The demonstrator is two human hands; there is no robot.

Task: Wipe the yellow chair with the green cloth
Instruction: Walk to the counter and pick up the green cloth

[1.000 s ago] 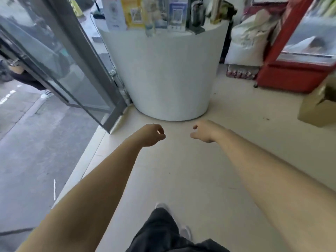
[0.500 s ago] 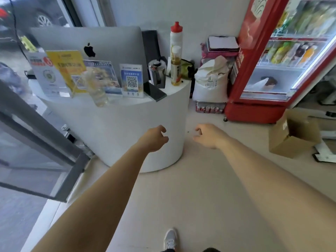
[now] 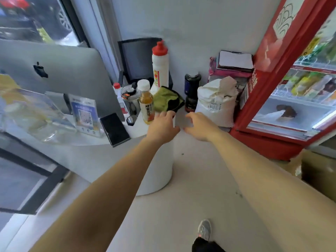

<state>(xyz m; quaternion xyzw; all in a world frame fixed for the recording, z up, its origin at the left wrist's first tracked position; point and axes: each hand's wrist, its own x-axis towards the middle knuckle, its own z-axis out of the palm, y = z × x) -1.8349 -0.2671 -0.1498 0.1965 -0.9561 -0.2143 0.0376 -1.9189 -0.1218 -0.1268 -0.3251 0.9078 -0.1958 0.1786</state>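
Observation:
The green cloth [image 3: 164,100], with a black edge, lies crumpled at the right end of the white counter [image 3: 91,140], behind a small tea bottle [image 3: 146,102]. My left hand [image 3: 161,127] is stretched out just below the cloth, fingers loosely curled, holding nothing. My right hand [image 3: 199,125] is beside it to the right, over the floor, fingers spread and empty. No yellow chair is in view.
The counter carries a silver monitor [image 3: 54,73], a black phone [image 3: 114,129], a tall white bottle with a red cap [image 3: 160,68], a metal jug and leaflet stands. A white sack [image 3: 216,102] and red drinks fridge [image 3: 283,88] stand right. A cardboard box [image 3: 316,171] sits far right.
The view has lifted from the floor and counter base to the counter top, and I have stepped closer. Both hands have reached forward toward the counter's right end, where the green cloth now shows.

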